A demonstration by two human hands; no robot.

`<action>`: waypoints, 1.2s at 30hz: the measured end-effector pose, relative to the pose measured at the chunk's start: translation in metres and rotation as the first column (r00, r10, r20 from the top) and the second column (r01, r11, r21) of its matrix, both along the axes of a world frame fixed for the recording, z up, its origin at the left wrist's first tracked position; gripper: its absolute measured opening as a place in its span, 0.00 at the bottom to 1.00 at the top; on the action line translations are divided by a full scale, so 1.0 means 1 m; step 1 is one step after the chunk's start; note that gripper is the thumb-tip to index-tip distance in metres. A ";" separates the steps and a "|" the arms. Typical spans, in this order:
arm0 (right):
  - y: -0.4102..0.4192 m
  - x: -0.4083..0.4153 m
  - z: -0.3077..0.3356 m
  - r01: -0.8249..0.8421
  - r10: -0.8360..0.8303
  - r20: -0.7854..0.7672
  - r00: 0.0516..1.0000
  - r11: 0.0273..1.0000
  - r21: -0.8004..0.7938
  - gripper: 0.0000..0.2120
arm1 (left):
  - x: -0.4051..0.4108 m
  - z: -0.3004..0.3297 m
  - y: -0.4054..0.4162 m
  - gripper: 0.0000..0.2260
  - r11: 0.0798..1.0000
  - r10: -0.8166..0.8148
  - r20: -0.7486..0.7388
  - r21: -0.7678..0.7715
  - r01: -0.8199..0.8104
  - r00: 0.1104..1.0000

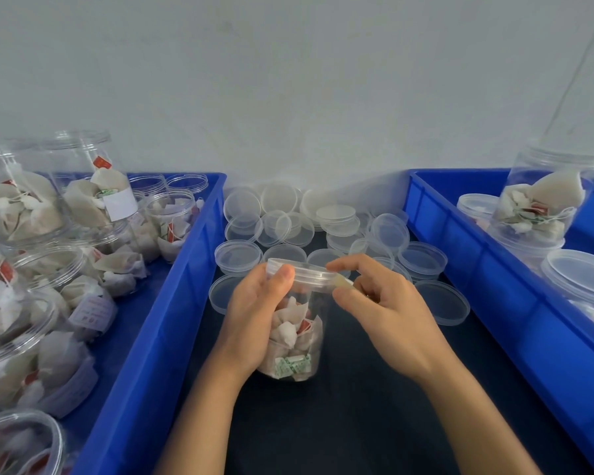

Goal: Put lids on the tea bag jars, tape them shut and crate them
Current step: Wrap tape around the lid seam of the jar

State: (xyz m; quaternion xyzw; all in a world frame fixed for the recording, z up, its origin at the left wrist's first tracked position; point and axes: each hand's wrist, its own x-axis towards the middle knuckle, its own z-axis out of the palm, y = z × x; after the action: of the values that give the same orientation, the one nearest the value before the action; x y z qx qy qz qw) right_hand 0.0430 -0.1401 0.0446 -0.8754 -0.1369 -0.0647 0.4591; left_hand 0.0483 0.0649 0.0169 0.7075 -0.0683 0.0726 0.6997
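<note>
Taping step, by the look of it: the left hand point(254, 313) grips the lidded jar point(294, 323) upright on the table point(357, 406), thumb on the lid. At three o'clock, the right hand point(384, 303) pinches a tape strip point(343, 281) against the lid's rim. Next: smooth it down. Beyond, at twelve, loose lids point(285, 217).
</note>
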 end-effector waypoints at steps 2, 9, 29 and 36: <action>0.000 0.000 0.000 -0.006 0.006 -0.004 1.000 1.000 0.009 0.16 | -0.001 0.001 0.001 0.28 1.000 -0.005 -0.002 0.002 0.005 1.000; 0.000 0.000 0.002 -0.035 0.039 -0.034 0.999 0.994 0.100 0.16 | -0.001 0.001 0.001 0.28 0.999 -0.034 -0.019 -0.014 0.034 0.999; -0.001 -0.005 0.004 -0.087 0.095 -0.041 0.995 0.980 0.180 0.11 | -0.002 -0.005 -0.006 0.35 0.981 0.044 0.116 0.181 -0.065 0.992; 0.005 -0.006 0.000 -0.056 0.052 0.074 0.996 0.997 0.057 0.18 | -0.006 0.005 -0.014 0.24 0.979 0.091 0.242 0.156 -0.132 0.966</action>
State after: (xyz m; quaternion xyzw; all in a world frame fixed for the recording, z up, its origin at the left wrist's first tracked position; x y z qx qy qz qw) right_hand 0.0371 -0.1347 0.0442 -0.8545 -0.1751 -0.0881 0.4810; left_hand 0.0425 0.0505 0.0215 0.7541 -0.1160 0.1885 0.6184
